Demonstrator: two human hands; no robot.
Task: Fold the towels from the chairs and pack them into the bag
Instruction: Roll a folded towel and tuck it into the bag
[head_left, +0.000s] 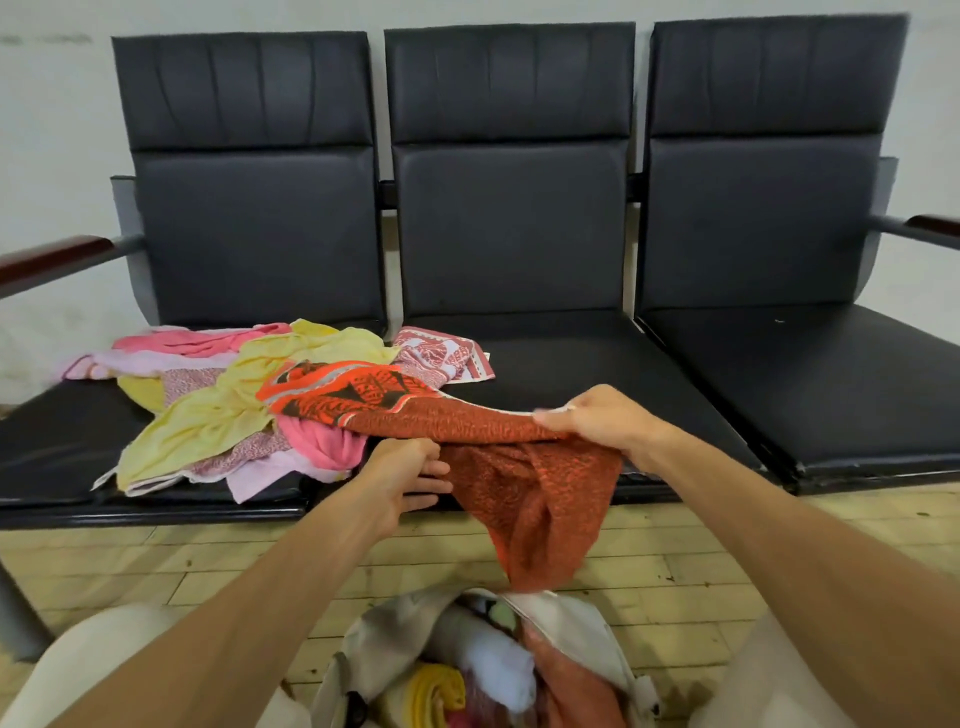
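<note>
Orange-red patterned terry towel (524, 467) spans L–R betw. hands: right hand (597, 421) pinches top edge, left hand (410, 475) grips lower edge; slack hangs over beige cloth bag (587, 626).

3 black padded chairs (509, 234) joined; pale wall (52, 130); yellowish tile floor (649, 561).

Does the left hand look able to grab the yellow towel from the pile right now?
Likely not until it lets go: the left hand grips the orange towel. The yellow towel lies near, mostly uncovered.
</note>
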